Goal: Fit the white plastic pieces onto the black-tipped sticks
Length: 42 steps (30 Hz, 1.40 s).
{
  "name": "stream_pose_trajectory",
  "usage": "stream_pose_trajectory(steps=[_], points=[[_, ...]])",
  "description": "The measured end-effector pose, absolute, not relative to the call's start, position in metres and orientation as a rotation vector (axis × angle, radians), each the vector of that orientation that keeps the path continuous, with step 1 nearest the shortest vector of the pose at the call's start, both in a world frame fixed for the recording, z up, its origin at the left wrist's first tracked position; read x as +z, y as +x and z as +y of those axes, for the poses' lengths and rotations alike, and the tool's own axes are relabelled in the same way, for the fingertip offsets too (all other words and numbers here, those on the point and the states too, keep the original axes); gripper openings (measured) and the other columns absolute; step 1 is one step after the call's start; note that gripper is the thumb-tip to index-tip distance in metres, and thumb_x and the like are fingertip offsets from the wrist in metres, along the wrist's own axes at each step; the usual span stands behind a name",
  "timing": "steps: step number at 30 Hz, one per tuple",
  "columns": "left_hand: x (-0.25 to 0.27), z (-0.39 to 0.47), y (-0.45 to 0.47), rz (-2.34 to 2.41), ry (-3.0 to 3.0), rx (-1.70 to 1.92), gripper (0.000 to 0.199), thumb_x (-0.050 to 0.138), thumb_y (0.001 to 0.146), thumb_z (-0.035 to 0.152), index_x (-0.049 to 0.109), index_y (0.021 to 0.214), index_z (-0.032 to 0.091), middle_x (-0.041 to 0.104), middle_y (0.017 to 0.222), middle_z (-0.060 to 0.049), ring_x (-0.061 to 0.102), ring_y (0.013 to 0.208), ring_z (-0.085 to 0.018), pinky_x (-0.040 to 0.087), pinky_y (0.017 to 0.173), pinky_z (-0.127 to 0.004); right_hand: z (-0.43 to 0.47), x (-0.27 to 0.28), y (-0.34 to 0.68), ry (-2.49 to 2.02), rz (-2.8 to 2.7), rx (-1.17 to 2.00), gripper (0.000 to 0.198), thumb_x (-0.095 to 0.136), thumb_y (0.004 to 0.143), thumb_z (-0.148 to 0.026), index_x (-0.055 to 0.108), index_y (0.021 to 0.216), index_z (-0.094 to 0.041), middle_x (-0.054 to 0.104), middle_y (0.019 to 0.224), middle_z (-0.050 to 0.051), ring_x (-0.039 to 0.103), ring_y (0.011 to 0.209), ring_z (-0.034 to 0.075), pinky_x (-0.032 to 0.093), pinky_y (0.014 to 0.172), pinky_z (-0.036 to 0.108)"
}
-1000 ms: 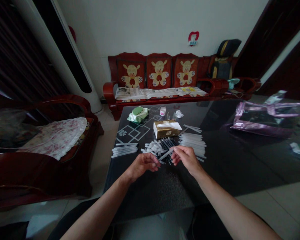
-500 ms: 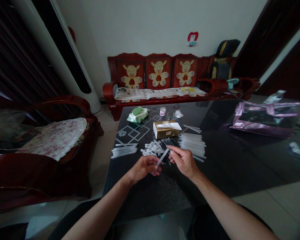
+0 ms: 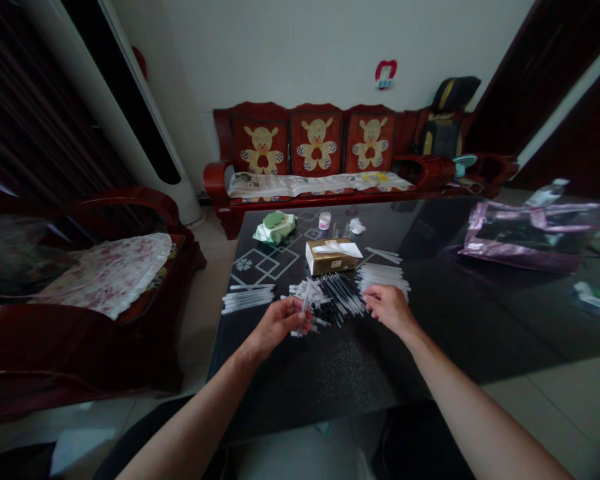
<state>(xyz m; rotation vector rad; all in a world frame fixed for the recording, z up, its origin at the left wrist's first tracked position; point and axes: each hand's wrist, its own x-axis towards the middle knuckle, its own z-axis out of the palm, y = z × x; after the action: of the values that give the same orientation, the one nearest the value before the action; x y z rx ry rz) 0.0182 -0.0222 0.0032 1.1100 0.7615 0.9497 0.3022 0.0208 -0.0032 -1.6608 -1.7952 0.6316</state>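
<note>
My left hand (image 3: 283,320) is closed on a slim translucent white pen barrel (image 3: 305,301), which points up and slightly right over the table. Just beyond it lies a heap of short white pen caps (image 3: 310,291). To the right of the caps, dark pen refills (image 3: 344,293) lie in a slanting row. My right hand (image 3: 389,308) is at the right end of the refills, by the near side of a stack of translucent pen barrels (image 3: 380,275). Its fingers are bent together; what they pinch, if anything, is too small to make out.
White pens (image 3: 249,299) lie in a row at the left edge of the dark table (image 3: 340,373). Behind the piles stand a gold tissue box (image 3: 330,265), a green wipes pack (image 3: 274,230) and a small cup (image 3: 325,221). A clear purple-edged bag (image 3: 525,257) sits at right.
My right hand has left the pen barrel and moved right, to the refills and barrel stack. My left hand has shifted slightly left, and the barrel in it now stands more upright.
</note>
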Motion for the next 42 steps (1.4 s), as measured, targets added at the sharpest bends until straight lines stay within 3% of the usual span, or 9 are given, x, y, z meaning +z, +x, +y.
stream_pose_trajectory(steps=[3, 6, 19, 31, 42], points=[[0.001, -0.02, 0.015, 0.802, 1.084, 1.018, 0.03, 0.071, 0.076, 0.034, 0.058, 0.093, 0.013, 0.068, 0.086, -0.009, 0.066, 0.074, -0.017, 0.051, 0.072, -0.031, 0.021, -0.01, 0.309, -1.766, -2.02, 0.408, 0.018, 0.054, 0.075, -0.02, 0.07, 0.067, -0.017, 0.067, 0.062, 0.005, 0.061, 0.057, 0.016, 0.039, 0.053, 0.024], [0.0, -0.019, 0.014, 0.841, 1.078, 1.042, 0.032, 0.071, 0.075, 0.033, 0.057, 0.096, 0.014, 0.068, 0.083, -0.008, 0.066, 0.072, -0.017, 0.051, 0.069, -0.03, 0.02, -0.01, 0.31, -1.885, -2.098, 0.233, 0.018, 0.054, 0.073, -0.017, 0.07, 0.066, -0.019, 0.069, 0.067, 0.006, 0.064, 0.068, 0.019, 0.038, 0.059, 0.025], [0.0, -0.019, 0.016, 0.939, 1.039, 0.987, 0.038, 0.076, 0.068, 0.036, 0.058, 0.09, 0.013, 0.069, 0.081, -0.008, 0.067, 0.069, -0.018, 0.051, 0.066, -0.03, 0.006, -0.023, 0.266, -1.826, -2.255, 0.301, 0.012, 0.06, 0.08, -0.029, 0.066, 0.079, -0.019, 0.07, 0.074, 0.005, 0.064, 0.072, 0.018, 0.036, 0.062, 0.024], [0.003, -0.021, 0.017, 0.935, 1.016, 0.988, 0.039, 0.076, 0.068, 0.038, 0.057, 0.092, 0.013, 0.069, 0.082, -0.008, 0.067, 0.071, -0.019, 0.051, 0.068, -0.032, 0.007, -0.026, 0.262, -1.901, -2.247, 0.304, 0.009, 0.06, 0.077, -0.026, 0.066, 0.078, -0.019, 0.069, 0.076, 0.006, 0.064, 0.075, 0.02, 0.035, 0.062, 0.026], [0.005, -0.021, 0.016, 0.95, 1.021, 0.987, 0.039, 0.076, 0.067, 0.037, 0.058, 0.091, 0.013, 0.069, 0.082, -0.008, 0.067, 0.07, -0.019, 0.051, 0.066, -0.031, 0.008, -0.023, 0.271, -1.701, -2.078, 0.565, 0.006, 0.056, 0.073, -0.02, 0.061, 0.07, -0.018, 0.064, 0.061, 0.002, 0.059, 0.057, 0.013, 0.039, 0.055, 0.023]])
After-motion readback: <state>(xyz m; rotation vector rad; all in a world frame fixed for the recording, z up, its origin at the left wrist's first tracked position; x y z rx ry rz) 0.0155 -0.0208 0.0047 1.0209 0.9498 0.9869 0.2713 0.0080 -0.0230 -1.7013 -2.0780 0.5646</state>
